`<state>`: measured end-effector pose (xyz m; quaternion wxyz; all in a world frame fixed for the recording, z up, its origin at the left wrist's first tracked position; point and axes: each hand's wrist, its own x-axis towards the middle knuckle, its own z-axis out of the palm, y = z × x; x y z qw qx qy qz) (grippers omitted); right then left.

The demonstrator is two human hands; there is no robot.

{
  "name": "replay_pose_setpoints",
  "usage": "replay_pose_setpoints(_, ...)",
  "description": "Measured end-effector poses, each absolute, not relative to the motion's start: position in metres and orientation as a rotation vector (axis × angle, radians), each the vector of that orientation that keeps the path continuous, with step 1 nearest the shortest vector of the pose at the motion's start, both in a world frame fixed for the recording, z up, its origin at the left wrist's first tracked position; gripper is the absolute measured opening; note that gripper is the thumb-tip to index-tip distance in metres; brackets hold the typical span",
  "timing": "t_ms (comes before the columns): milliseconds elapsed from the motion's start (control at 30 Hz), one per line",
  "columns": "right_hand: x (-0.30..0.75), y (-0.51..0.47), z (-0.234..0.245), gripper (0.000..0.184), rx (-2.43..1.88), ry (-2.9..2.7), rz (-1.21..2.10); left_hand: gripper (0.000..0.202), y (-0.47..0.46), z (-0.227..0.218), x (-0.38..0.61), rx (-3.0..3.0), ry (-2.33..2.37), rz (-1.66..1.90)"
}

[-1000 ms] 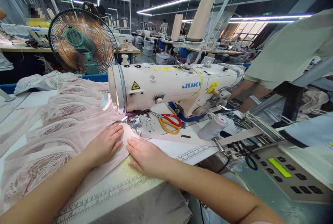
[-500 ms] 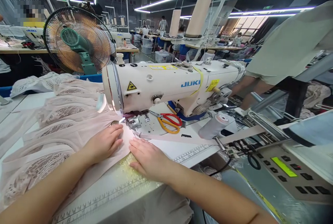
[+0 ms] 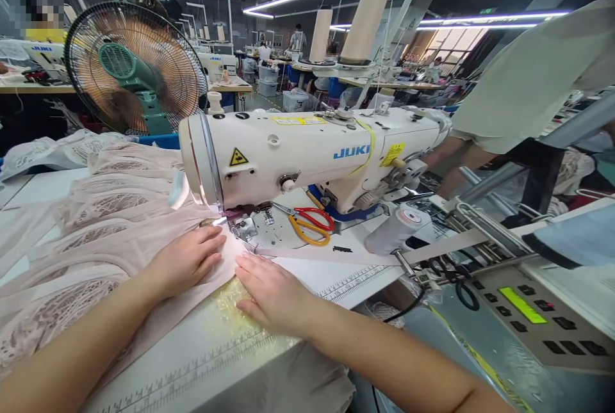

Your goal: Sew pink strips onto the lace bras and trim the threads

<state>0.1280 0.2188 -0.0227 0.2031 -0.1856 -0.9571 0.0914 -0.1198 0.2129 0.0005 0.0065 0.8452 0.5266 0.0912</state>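
Note:
Pale pink fabric (image 3: 229,263) lies under the needle end of a white JUKI sewing machine (image 3: 262,153). My left hand (image 3: 185,262) rests flat on it just left of the needle area, fingers stretched out. At the fabric's right edge, my right hand (image 3: 273,292) lies palm down with its fingers extended and pressing on the cloth. Both hands are close in front of the presser foot, whose details are too small to make out. More of the same fabric, with lace sections (image 3: 79,301), spreads in folds to the left, partly under my left forearm.
Scissors with red and orange handles (image 3: 311,227) lie on the machine bed. A thread cone (image 3: 396,228) stands to the right, near a control box (image 3: 538,320). A ruler strip (image 3: 192,368) runs along the table's front. Behind are a large fan (image 3: 139,70) and a standing person (image 3: 533,80).
The whole view has shifted slightly, with the machine and fan now a little further left and higher in the picture. Both hands keep nearly the same places on the fabric.

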Motion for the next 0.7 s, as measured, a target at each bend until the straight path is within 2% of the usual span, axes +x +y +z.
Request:
replay_pose_setpoints(167, 0.125, 0.219, -0.021, 0.059, -0.578, -2.705, 0.286, 0.050, 0.223, 0.005, -0.123, 2.689, 1.673, 0.268)
replay_pose_setpoints(433, 0.123, 0.219, -0.016, 0.065, -0.656, -2.745, 0.398, 0.029, 0.193, 0.009, -0.090, 3.014, 1.333, 0.541)
replay_pose_setpoints(700, 0.124, 0.222, -0.019, 0.059, -0.601, -2.712, 0.390, 0.037, 0.191, -0.005, -0.109, 3.128, 1.370, 0.291)
